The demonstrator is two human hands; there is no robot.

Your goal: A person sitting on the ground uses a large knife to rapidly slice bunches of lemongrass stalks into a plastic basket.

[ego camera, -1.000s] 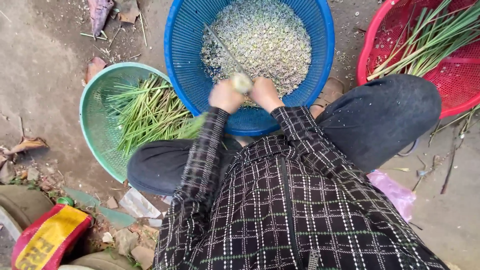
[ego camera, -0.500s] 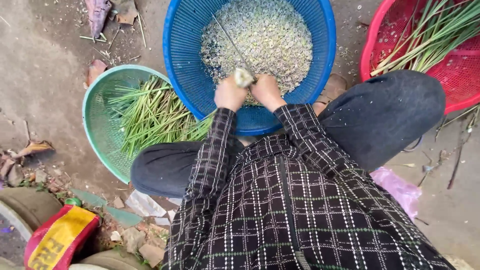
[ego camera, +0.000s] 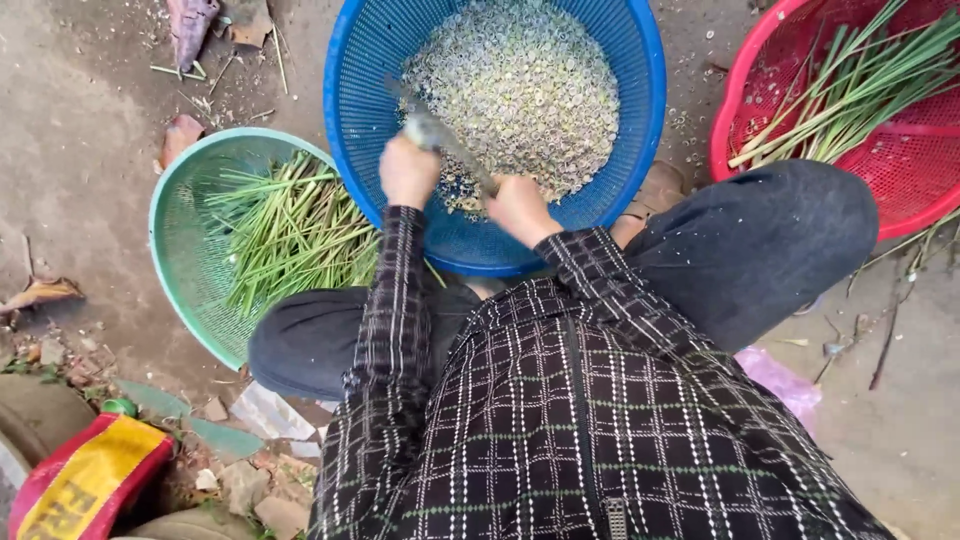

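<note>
Hands: you have two over the near rim of the blue basket [ego camera: 350,110], both in checked sleeves.
Left hand [ego camera: 409,172]: your fist is closed around a pale stalk end [ego camera: 425,128] that pokes up past your knuckles.
Right hand [ego camera: 518,208]: your fingers are curled tight on the handle of a knife [ego camera: 455,150]; its blade runs up and left to the stalk end, blurred.
Baskets: you have three on the ground — one blue in the middle ahead of you, one green [ego camera: 175,240] by your left knee, one red [ego camera: 735,120] at the far right.
Blue basket: it holds one heap of small pale sliced rings [ego camera: 520,85], too many to count.
Green basket: it holds a loose pile of green stalks [ego camera: 290,230], count unclear.
Red basket: it holds long green stalks [ego camera: 850,90] lying slantwise towards its far right rim.
Ground: you have dry leaves [ego camera: 190,20] near the far left corner and a red-and-yellow bag [ego camera: 85,480] at the near left corner.
</note>
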